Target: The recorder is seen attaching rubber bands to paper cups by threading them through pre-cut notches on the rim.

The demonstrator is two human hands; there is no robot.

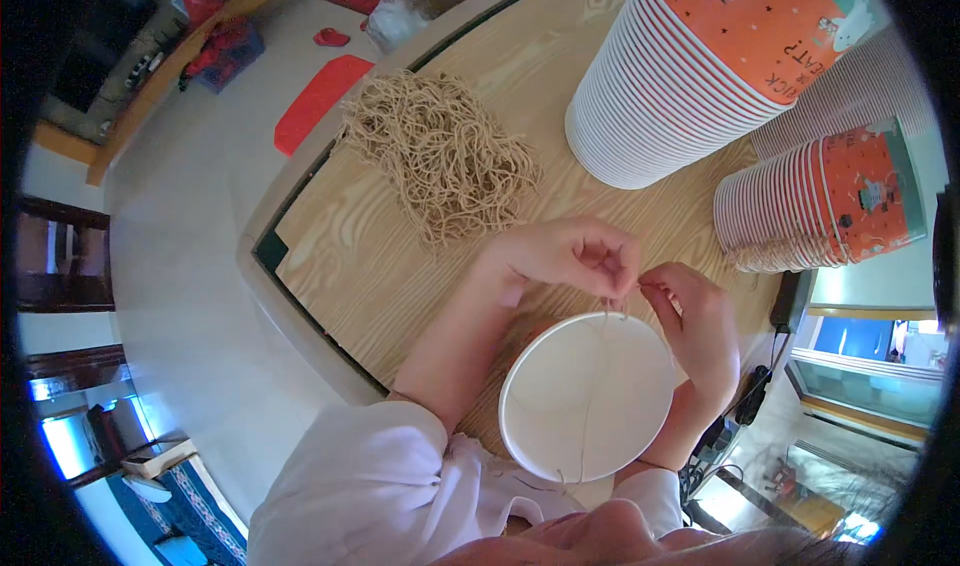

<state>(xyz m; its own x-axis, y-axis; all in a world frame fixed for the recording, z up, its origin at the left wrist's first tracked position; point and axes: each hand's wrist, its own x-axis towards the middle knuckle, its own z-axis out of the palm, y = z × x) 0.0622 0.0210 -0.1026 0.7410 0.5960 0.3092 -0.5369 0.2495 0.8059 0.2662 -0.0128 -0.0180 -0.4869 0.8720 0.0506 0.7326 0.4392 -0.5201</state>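
An open white paper bucket (535, 396) stands at the table's near side, its mouth facing up. A thin tan string (588, 406) runs across the mouth from the near rim to the far rim. Just beyond the far rim, my left hand (588, 256) has its fingers curled and pinched on the string. Close beside it, the thumb and forefinger of my right hand (697, 324) pinch the string too. The fingertips of both hands almost meet. Farther left lies a loose, tangled heap of tan string (440, 156).
A tall stack of nested white buckets (660, 96) with orange printed sides rises at the far right. Nearer lies a shorter stack (785, 201) with string loops along its rims. The wooden table (345, 266) has a raised edge. Black cables (765, 376) hang at the right.
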